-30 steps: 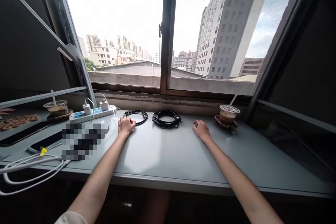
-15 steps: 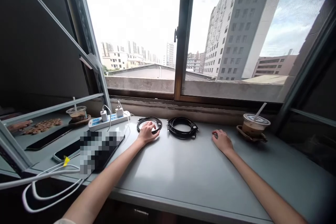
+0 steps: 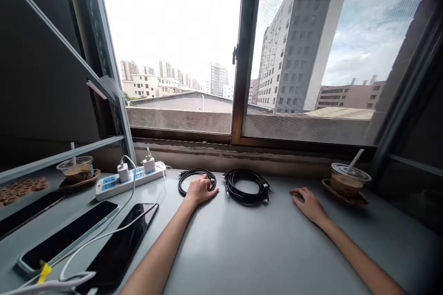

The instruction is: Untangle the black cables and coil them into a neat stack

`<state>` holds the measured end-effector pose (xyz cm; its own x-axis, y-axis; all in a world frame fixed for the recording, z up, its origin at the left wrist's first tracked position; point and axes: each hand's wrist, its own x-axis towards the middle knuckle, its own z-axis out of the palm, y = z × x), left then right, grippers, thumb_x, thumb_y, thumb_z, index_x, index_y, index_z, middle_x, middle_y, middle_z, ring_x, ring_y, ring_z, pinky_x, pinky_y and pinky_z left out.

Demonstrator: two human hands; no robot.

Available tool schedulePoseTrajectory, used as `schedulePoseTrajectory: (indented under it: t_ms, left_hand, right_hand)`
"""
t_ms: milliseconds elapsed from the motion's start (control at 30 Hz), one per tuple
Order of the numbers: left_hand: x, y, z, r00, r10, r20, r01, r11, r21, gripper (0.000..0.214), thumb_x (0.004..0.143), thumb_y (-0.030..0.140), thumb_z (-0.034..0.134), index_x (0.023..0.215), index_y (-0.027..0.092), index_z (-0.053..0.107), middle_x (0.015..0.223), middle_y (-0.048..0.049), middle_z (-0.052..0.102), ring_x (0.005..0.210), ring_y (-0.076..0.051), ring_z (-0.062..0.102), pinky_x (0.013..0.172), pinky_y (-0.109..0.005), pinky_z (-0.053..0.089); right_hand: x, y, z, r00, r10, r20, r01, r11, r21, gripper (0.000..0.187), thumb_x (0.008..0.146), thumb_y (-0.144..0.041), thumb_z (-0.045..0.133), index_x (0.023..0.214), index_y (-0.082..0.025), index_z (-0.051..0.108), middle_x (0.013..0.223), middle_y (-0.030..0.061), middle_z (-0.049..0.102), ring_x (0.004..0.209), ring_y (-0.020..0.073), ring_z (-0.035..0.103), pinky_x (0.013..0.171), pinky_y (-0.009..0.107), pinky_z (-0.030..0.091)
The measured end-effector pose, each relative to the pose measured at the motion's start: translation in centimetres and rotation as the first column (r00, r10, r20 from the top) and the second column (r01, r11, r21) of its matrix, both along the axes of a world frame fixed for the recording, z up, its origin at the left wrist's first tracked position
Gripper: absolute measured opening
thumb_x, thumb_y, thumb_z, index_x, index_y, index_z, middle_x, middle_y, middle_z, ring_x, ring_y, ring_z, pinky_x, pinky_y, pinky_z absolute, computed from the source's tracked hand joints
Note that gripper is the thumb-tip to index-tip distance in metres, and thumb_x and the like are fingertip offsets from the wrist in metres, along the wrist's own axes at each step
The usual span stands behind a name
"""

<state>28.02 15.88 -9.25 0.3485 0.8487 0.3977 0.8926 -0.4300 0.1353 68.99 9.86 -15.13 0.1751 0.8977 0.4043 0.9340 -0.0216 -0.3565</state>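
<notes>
My left hand (image 3: 200, 190) lies flat, fingers spread, on a small coil of black cable (image 3: 185, 179) near the back of the grey table (image 3: 249, 249). A thicker coil of black cable (image 3: 247, 185) sits just to its right, untouched. My right hand (image 3: 309, 203) rests palm down on the bare table, fingers loosely stretched, holding nothing. It is a short way left of an iced drink cup with a straw (image 3: 349, 179) on a wooden coaster.
A white power strip (image 3: 129, 179) with two chargers lies at the back left. White leads run from it to two dark phones (image 3: 69, 235) at the front left. A second drink cup (image 3: 76, 169) and round biscuits (image 3: 20, 187) sit far left. A window frame (image 3: 244, 55) stands behind.
My left hand slid right from beside the small coil onto it, and its fingers spread. The view shifted and dipped a little. My right hand has stayed flat on the table.
</notes>
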Motion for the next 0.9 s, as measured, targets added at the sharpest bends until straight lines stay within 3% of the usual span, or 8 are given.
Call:
schedulePoseTrajectory:
  t_ms: [133, 200, 367, 567, 900]
  left_hand:
    - [1.1, -0.3, 0.0, 0.997, 0.067, -0.032, -0.068, 0.997, -0.037, 0.034, 0.086, 0.032, 0.043, 0.064, 0.015, 0.062, 0.090, -0.0116, 0.063, 0.093, -0.024, 0.059, 0.063, -0.029, 0.041]
    - [1.6, -0.6, 0.0, 0.994, 0.093, -0.055, -0.096, 0.994, -0.060, 0.038, 0.088, 0.033, 0.039, 0.067, 0.014, 0.063, 0.090, -0.0139, 0.064, 0.095, -0.025, 0.058, 0.066, -0.030, 0.041]
    - [2.0, -1.9, 0.3, 0.986, 0.133, -0.103, -0.144, 0.983, -0.110, 0.048, 0.080, 0.055, 0.046, 0.071, 0.012, 0.066, 0.080, -0.0154, 0.065, 0.081, -0.028, 0.062, 0.068, -0.033, 0.042]
    - [3.1, -3.2, 0.3, 0.982, 0.148, -0.115, -0.162, 0.979, -0.123, 0.033, 0.076, 0.040, 0.049, 0.074, 0.014, 0.068, 0.082, -0.0135, 0.067, 0.082, -0.026, 0.063, 0.069, -0.032, 0.042]
    - [4.3, -4.3, -0.6, 0.972, 0.236, -0.002, -0.234, 0.965, -0.119, 0.034, 0.089, 0.035, 0.038, 0.093, 0.011, 0.062, 0.085, -0.0152, 0.068, 0.081, -0.027, 0.065, 0.070, -0.033, 0.044]
  right_hand:
    - [0.4, -0.1, 0.0, 1.000, 0.004, 0.030, -0.003, 1.000, -0.024, 0.033, 0.080, -0.032, 0.041, 0.099, -0.021, 0.065, 0.102, 0.0074, 0.061, 0.101, 0.0227, 0.056, 0.087, 0.035, 0.043]
    - [0.5, -0.3, 0.0, 0.999, 0.003, 0.043, -0.001, 0.999, -0.037, 0.033, 0.081, -0.032, 0.041, 0.101, -0.022, 0.065, 0.104, 0.0077, 0.060, 0.102, 0.0235, 0.055, 0.088, 0.037, 0.042]
    - [0.5, -1.1, 0.2, 0.998, 0.003, 0.061, 0.002, 0.997, -0.073, 0.037, 0.083, -0.036, 0.038, 0.109, -0.024, 0.062, 0.113, 0.0080, 0.059, 0.106, 0.0259, 0.054, 0.088, 0.040, 0.042]
    - [0.5, -1.8, 0.3, 0.998, 0.018, 0.056, -0.012, 0.994, -0.106, 0.041, 0.084, -0.037, 0.037, 0.113, -0.027, 0.063, 0.118, 0.0074, 0.059, 0.109, 0.0294, 0.053, 0.091, 0.047, 0.040]
    - [0.3, -2.5, 0.7, 0.998, 0.056, -0.030, -0.056, 0.998, -0.002, 0.032, 0.079, -0.028, 0.045, 0.097, -0.024, 0.070, 0.110, 0.0063, 0.062, 0.099, 0.0258, 0.058, 0.086, 0.040, 0.044]
